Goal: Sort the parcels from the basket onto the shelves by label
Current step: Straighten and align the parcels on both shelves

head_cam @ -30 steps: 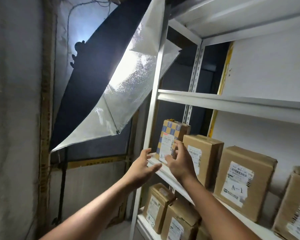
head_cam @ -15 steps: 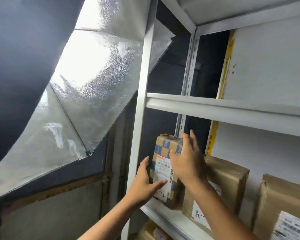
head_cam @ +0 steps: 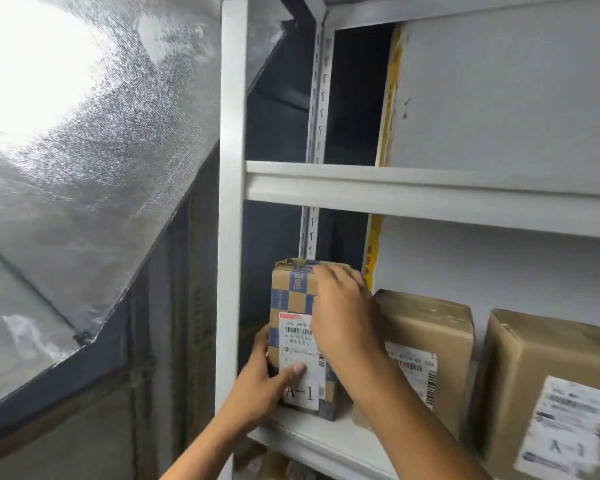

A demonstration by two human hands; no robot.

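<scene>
Checkered blue-and-tan parcel (head_cam: 293,299), upright at the far left end of the white shelf (head_cam: 312,433), close by the front upright post (head_cam: 232,216). White label (head_cam: 300,358) on its front face, barcode near the top, "A-1" printed large at the bottom.

Left hand (head_cam: 257,389) at the parcel's lower left corner: fingers wrapped round the left side, thumb pressed flat on the label just above the "A-1". Holding the parcel.

Right hand (head_cam: 340,313) laid over the parcel's upper right front, fingers extended toward the top edge, palm against the face and right edge. Straight-fingered, pressing rather than gripping, as far as visible; fingertips slightly blurred.

Just right of the parcel, partly hidden behind the right forearm: plain brown box (head_cam: 430,341), upright, with a barcode label on its front. Touching the checkered parcel or merely beside it: cannot tell, wrist in the way. Further right, a second brown box (head_cam: 548,375), label blurred, an "A-" marking faintly legible.

Above, another white shelf beam (head_cam: 430,199), pale wall behind. Below the lower shelf, tops of more cardboard parcels (head_cam: 274,462), barely in view. To the left, a large silver reflective panel (head_cam: 84,150) with a bright glare.
</scene>
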